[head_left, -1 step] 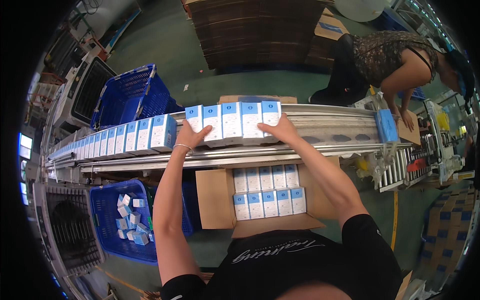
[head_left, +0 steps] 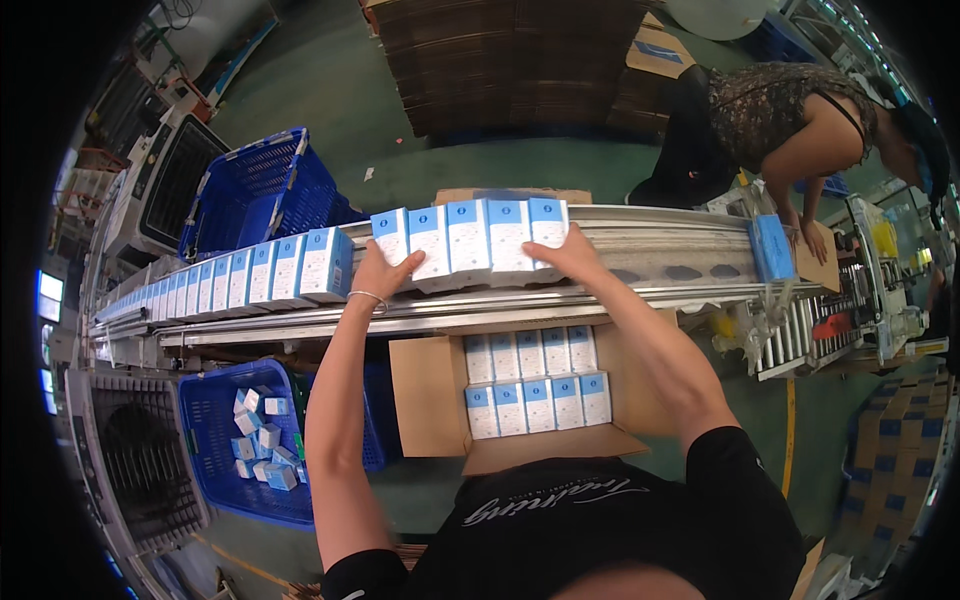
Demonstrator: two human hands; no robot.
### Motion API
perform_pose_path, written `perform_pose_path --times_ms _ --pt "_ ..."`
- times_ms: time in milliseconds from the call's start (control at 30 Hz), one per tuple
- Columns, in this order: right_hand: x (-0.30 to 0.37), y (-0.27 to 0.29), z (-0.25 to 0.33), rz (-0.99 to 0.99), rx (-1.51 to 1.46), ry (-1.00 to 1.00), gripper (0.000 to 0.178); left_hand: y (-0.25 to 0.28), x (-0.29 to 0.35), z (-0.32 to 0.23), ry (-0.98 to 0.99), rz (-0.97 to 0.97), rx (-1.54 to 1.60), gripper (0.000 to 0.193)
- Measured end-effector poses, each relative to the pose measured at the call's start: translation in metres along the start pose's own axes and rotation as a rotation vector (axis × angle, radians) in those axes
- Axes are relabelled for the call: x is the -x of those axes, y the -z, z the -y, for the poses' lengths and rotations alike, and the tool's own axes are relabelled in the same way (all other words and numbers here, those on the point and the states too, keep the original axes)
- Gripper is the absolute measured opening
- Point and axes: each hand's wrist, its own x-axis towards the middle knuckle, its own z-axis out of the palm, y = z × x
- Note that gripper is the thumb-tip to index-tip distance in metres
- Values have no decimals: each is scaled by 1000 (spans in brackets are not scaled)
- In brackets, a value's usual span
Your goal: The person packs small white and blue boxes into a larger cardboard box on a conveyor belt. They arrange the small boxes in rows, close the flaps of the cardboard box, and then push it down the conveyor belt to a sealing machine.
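A row of several white-and-blue small cartons (head_left: pixel 467 238) is squeezed end to end between my two hands over the conveyor (head_left: pixel 690 245). My left hand (head_left: pixel 380 272) presses the row's left end, its thumb across the front. At the right end my right hand (head_left: pixel 567 253) grips the same way, thumb on the front face. Below the conveyor, close to my body, an open cardboard box (head_left: pixel 430 395) holds two rows of the same cartons (head_left: pixel 538 405). A long line of cartons (head_left: pixel 262 270) stands on the conveyor to my left.
Loose cartons lie in a blue basket (head_left: pixel 215 490) at lower left; another blue basket (head_left: pixel 265 185) stands beyond the conveyor. A co-worker (head_left: pixel 790 115) bends over a roller track (head_left: pixel 800 335) at the right. Stacked flat cardboard (head_left: pixel 520 70) stands at the back.
The held row and my right hand have shifted very slightly right, with the row's right end a touch higher. My left hand stays nearly in place.
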Motion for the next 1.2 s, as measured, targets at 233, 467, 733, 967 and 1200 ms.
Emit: perform_pose_path --times_ms 233,467,733,967,1200 --pt "129 90 16 -175 -66 112 77 13 137 -82 -90 -90 132 76" --pt "195 43 -77 75 278 -322 89 -110 202 -19 151 342 246 75" --pt "108 -66 -189 471 988 -113 80 -200 142 22 -26 632 -680 62" --pt "156 -72 -134 645 949 91 85 -186 189 9 -139 854 -800 85" --pt "132 -46 -85 638 601 343 48 -15 120 -26 -94 104 -183 33"
